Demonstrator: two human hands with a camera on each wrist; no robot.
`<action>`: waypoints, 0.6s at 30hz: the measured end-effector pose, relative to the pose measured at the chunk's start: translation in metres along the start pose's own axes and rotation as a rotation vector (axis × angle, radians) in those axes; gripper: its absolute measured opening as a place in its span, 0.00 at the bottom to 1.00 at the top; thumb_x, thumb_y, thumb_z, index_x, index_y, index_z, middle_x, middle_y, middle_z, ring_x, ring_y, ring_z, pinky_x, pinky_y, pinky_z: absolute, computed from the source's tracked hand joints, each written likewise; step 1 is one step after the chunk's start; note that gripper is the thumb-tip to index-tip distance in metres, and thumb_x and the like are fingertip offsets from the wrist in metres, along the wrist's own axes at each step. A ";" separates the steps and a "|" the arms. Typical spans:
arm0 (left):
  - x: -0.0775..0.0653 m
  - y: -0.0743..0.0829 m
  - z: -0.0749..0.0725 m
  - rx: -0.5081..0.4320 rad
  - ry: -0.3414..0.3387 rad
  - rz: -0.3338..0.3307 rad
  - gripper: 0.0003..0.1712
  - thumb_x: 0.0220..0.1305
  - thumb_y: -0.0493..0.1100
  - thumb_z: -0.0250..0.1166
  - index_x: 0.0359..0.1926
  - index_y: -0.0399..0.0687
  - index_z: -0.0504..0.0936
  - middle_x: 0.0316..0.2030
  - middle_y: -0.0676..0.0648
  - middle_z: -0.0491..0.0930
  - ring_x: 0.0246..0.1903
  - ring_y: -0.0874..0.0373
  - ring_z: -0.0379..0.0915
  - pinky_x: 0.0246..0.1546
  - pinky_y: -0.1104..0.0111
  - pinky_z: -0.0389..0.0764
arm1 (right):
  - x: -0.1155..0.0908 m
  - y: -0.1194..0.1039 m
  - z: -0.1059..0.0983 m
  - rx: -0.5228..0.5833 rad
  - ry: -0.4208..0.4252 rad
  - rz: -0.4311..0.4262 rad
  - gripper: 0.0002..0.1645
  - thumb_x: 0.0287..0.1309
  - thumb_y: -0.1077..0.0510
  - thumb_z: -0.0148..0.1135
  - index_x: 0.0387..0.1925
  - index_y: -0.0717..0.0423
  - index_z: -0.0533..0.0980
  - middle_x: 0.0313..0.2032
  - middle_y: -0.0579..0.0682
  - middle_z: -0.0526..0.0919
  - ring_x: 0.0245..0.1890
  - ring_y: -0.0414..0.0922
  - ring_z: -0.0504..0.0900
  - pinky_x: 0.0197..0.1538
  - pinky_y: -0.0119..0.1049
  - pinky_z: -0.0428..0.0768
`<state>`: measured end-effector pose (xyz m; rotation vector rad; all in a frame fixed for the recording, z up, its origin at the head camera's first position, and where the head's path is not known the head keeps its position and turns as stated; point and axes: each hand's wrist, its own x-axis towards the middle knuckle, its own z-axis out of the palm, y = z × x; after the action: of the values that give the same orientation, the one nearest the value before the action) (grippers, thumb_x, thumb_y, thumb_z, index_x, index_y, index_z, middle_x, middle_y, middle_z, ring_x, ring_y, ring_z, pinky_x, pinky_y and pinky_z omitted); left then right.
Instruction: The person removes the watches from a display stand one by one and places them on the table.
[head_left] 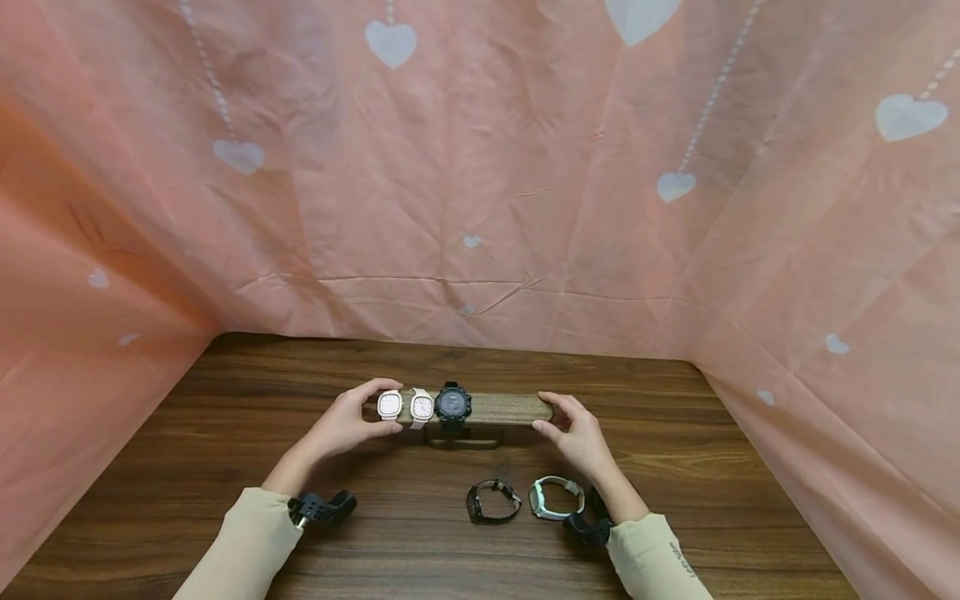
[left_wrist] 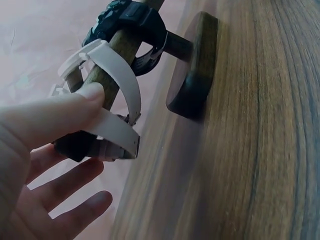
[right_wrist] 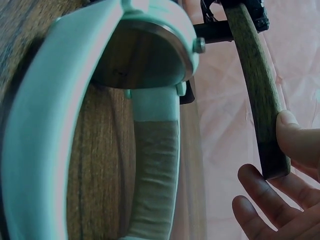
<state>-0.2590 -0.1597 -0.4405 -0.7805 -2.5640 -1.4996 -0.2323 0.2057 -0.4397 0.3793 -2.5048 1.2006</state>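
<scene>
Left hand (head_left: 345, 426) and right hand (head_left: 585, 439) pinch opposite ends of the wooden bar (head_left: 512, 408), other fingers loosely spread. Bar lies over the table (head_left: 390, 542), partly hiding its base (left_wrist: 204, 52) in head view; mint watch (head_left: 536, 499) cut off in right wrist view.

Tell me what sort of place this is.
Probably a makeshift tabletop booth: heart-patterned pink fabric hangs behind and beside a wood-grain table, with a watch stand in view.

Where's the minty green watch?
In the head view, the mint-green watch lies on the table, just right of a dark watch, beside the right wrist and below the watch stand's right end.
</scene>
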 end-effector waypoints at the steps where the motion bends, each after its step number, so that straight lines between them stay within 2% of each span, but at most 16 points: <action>1: -0.001 -0.001 0.000 -0.004 0.009 -0.004 0.33 0.46 0.40 0.75 0.55 0.47 0.74 0.47 0.46 0.77 0.43 0.53 0.76 0.41 0.65 0.79 | 0.000 0.000 0.000 -0.004 -0.006 0.017 0.27 0.46 0.64 0.71 0.51 0.59 0.76 0.36 0.50 0.77 0.30 0.43 0.75 0.34 0.35 0.77; 8: -0.005 -0.005 -0.002 -0.005 0.060 0.006 0.33 0.45 0.43 0.75 0.55 0.43 0.75 0.46 0.41 0.78 0.43 0.48 0.77 0.44 0.56 0.78 | 0.000 -0.002 -0.001 0.003 -0.014 0.045 0.27 0.47 0.64 0.70 0.52 0.58 0.76 0.37 0.51 0.78 0.31 0.43 0.76 0.35 0.35 0.77; 12: -0.007 -0.007 -0.002 0.018 0.093 -0.011 0.33 0.45 0.45 0.75 0.55 0.44 0.76 0.47 0.42 0.79 0.43 0.49 0.77 0.44 0.58 0.78 | -0.001 -0.002 -0.001 0.006 -0.012 0.035 0.27 0.47 0.64 0.70 0.52 0.59 0.76 0.36 0.50 0.78 0.31 0.44 0.76 0.35 0.35 0.77; 18: -0.014 -0.010 -0.005 0.043 0.126 0.022 0.33 0.45 0.45 0.75 0.55 0.43 0.77 0.48 0.43 0.79 0.44 0.51 0.76 0.44 0.59 0.78 | -0.001 -0.002 -0.001 0.014 -0.014 0.036 0.27 0.46 0.64 0.70 0.52 0.59 0.76 0.35 0.50 0.77 0.31 0.44 0.76 0.35 0.35 0.77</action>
<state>-0.2522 -0.1728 -0.4499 -0.6833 -2.4794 -1.4334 -0.2306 0.2047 -0.4380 0.3491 -2.5260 1.2340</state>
